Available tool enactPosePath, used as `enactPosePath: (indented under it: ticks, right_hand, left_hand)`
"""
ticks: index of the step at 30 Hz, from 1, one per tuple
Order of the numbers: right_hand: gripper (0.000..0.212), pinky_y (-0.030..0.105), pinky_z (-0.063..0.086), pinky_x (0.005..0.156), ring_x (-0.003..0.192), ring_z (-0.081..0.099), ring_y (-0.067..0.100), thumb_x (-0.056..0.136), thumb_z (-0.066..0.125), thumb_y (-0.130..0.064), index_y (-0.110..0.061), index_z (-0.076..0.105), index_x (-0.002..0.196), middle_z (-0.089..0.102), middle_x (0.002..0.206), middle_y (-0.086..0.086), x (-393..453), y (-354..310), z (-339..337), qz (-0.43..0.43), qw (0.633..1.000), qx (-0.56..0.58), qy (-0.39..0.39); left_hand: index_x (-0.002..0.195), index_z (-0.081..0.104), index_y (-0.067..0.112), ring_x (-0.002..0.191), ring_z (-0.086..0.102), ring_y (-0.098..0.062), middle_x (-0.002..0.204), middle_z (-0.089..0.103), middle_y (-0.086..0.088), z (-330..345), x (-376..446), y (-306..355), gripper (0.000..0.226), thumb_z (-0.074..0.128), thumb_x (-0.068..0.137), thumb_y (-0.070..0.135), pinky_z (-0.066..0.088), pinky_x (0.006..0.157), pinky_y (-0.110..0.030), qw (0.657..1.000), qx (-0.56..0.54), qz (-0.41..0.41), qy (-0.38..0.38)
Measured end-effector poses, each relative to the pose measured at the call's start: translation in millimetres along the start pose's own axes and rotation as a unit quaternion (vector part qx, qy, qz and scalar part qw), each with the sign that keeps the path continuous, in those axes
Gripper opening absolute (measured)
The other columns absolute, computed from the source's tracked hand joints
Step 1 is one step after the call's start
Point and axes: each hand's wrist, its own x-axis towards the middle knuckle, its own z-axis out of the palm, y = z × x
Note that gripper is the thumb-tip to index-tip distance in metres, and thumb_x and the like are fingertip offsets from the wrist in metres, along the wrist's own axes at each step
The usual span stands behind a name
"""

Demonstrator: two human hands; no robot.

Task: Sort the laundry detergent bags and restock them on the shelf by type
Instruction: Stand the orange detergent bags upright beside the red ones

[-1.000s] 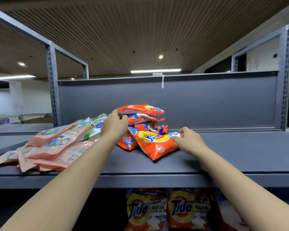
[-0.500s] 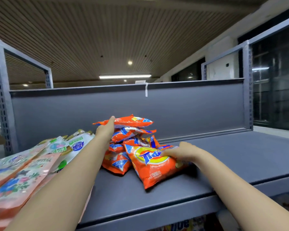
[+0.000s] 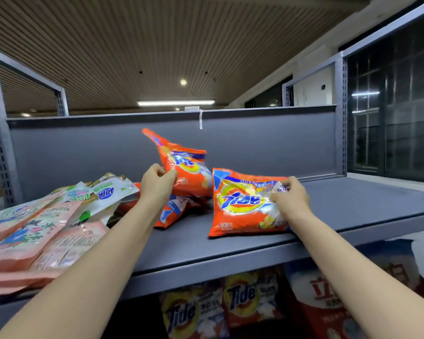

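Observation:
My left hand [image 3: 157, 183] grips an orange Tide bag [image 3: 184, 165] by its edge and holds it lifted and tilted above the small orange pile [image 3: 174, 211]. Another orange Tide bag [image 3: 242, 204] stands propped on the grey shelf [image 3: 353, 204], apart from the pile, and my right hand [image 3: 289, 199] pinches its right side. To the left lies a heap of pink floral bags [image 3: 34, 231], with white and green bags [image 3: 108, 194] on top of them.
The shelf's grey back panel [image 3: 267, 145] rises behind the bags, with slotted uprights [image 3: 340, 113] at both ends. Bare shelf surface stretches to the right of my right hand. Below the shelf edge stand more Tide bags [image 3: 240, 299] and a red and white bag [image 3: 328, 297].
My left hand has lifted the top orange bag off the pile. My right hand has pulled the front orange bag rightward, away from the pile, and tipped it upright.

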Motion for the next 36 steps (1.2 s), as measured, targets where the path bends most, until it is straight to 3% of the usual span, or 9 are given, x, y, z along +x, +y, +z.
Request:
enactPosePath:
  ticks: [4, 8, 10, 14, 17, 19, 24, 28, 36]
  right_hand:
    - [0.013, 0.037, 0.041, 0.075, 0.084, 0.055, 0.03, 0.088, 0.058, -0.015, -0.018, 0.047, 0.093, 0.058, 0.086, 0.001, -19.2, 1.8, -5.1, -0.08, 0.99, 0.056, 0.104]
    - [0.013, 0.03, 0.035, 0.069, 0.088, 0.057, 0.032, 0.088, 0.057, -0.012, -0.013, 0.048, 0.096, 0.061, 0.1, 0.009, -27.3, 12.9, -12.3, -0.104, 0.974, 0.112, 0.165]
    - [0.018, 0.029, 0.037, 0.07, 0.088, 0.057, 0.031, 0.084, 0.061, -0.013, -0.017, 0.044, 0.089, 0.058, 0.102, 0.011, -25.9, 17.2, -14.7, -0.107, 0.973, 0.136, 0.152]
    - [0.04, 0.027, 0.048, 0.064, 0.078, 0.061, 0.014, 0.077, 0.075, -0.023, -0.017, 0.044, 0.1, 0.059, 0.097, 0.001, -25.9, 7.0, -25.1, -0.033, 0.964, 0.255, 0.07]
    - [0.03, 0.034, 0.055, 0.072, 0.082, 0.066, 0.015, 0.08, 0.074, -0.027, -0.017, 0.054, 0.1, 0.065, 0.095, -0.001, -21.3, -0.6, -30.3, -0.026, 0.964, 0.263, 0.002]
    - [0.007, 0.043, 0.057, 0.079, 0.084, 0.068, 0.018, 0.087, 0.066, -0.026, -0.025, 0.059, 0.086, 0.069, 0.092, 0.0, -20.1, -4.5, -31.9, -0.046, 0.968, 0.246, -0.014]
    - [0.012, 0.046, 0.056, 0.083, 0.086, 0.069, 0.019, 0.094, 0.055, -0.028, -0.029, 0.057, 0.083, 0.069, 0.093, -0.002, -20.5, -9.6, -33.6, -0.034, 0.963, 0.267, -0.012]
    - [0.013, 0.042, 0.05, 0.088, 0.091, 0.065, 0.024, 0.095, 0.051, -0.033, -0.024, 0.06, 0.094, 0.067, 0.09, -0.004, -28.4, -5.2, -48.2, -0.079, 0.979, 0.175, 0.074]
    - [0.024, 0.024, 0.032, 0.072, 0.092, 0.058, 0.024, 0.098, 0.048, -0.029, -0.011, 0.063, 0.106, 0.068, 0.099, 0.005, -42.5, 13.7, -97.1, -0.163, 0.967, 0.139, 0.141]
  left_hand:
    - [0.062, 0.038, 0.015, 0.062, 0.038, -0.016, 0.065, 0.044, -0.005, -11.5, -39.2, -8.6, 0.018, 0.054, 0.057, 0.015, 0.031, 0.055, -0.03, 0.999, 0.012, -0.007, -0.035]
    - [0.052, 0.048, 0.019, 0.055, 0.041, -0.015, 0.062, 0.043, -0.004, -17.3, -58.9, -22.0, 0.01, 0.054, 0.044, 0.02, 0.031, 0.05, -0.024, 0.989, -0.06, -0.116, -0.064]
    - [0.06, 0.053, 0.02, 0.056, 0.048, -0.017, 0.06, 0.056, 0.0, -20.3, -60.8, -21.4, 0.017, 0.066, 0.054, 0.028, 0.038, 0.056, -0.026, 0.975, -0.125, -0.176, -0.062]
    - [0.101, 0.065, 0.015, 0.085, 0.068, -0.022, 0.093, 0.073, -0.006, -16.8, -54.0, -20.5, 0.036, 0.072, 0.078, 0.042, 0.052, 0.085, -0.037, 0.948, -0.168, -0.257, -0.082]
    - [0.103, 0.059, 0.012, 0.07, 0.063, -0.022, 0.084, 0.066, -0.008, -9.5, -55.8, -8.4, 0.022, 0.06, 0.091, 0.031, 0.054, 0.061, -0.035, 0.938, -0.188, -0.287, -0.043]
    - [0.115, 0.056, 0.01, 0.067, 0.062, -0.021, 0.082, 0.065, -0.008, -4.7, -54.5, -2.0, 0.025, 0.055, 0.095, 0.024, 0.053, 0.061, -0.034, 0.938, -0.207, -0.279, -0.017]
    - [0.12, 0.051, 0.007, 0.092, 0.066, -0.028, 0.108, 0.065, -0.012, 4.2, -69.0, 14.8, 0.031, 0.058, 0.093, 0.02, 0.054, 0.083, -0.044, 0.936, -0.239, -0.238, 0.096]
    - [0.117, 0.054, 0.006, 0.105, 0.06, -0.03, 0.118, 0.061, -0.012, -4.4, -92.6, 18.1, 0.036, 0.056, 0.091, 0.031, 0.047, 0.096, -0.043, 0.94, -0.143, -0.175, 0.255]
    - [0.067, 0.044, 0.02, 0.057, 0.041, -0.01, 0.064, 0.044, 0.005, -17.7, -152.3, 39.7, 0.039, 0.037, 0.1, 0.04, 0.034, 0.047, -0.015, 0.966, -0.021, -0.03, 0.256]
